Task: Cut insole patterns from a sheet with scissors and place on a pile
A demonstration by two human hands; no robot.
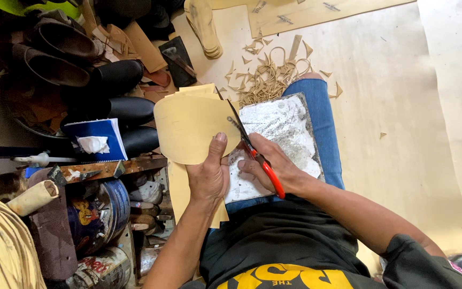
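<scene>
My left hand (pixel 208 174) grips a stack of tan sheet pieces (pixel 191 126) by the lower edge, thumb pressed on the top piece. My right hand (pixel 268 166) holds red-handled scissors (pixel 252 152), whose dark blades run up along the right edge of the top sheet. Both hands work above a scuffed grey-white board (pixel 290 128) lying on my lap, over a blue-jeaned leg (pixel 322 118).
Tan offcut scraps (pixel 268 75) litter the floor beyond my knee, beside a stack of cut soles (pixel 204 27). Black shoes (pixel 118 96), a blue notebook (pixel 94 139), paint cans (pixel 97 214) and tools crowd the left. Large tan sheets (pixel 306 10) lie at the top.
</scene>
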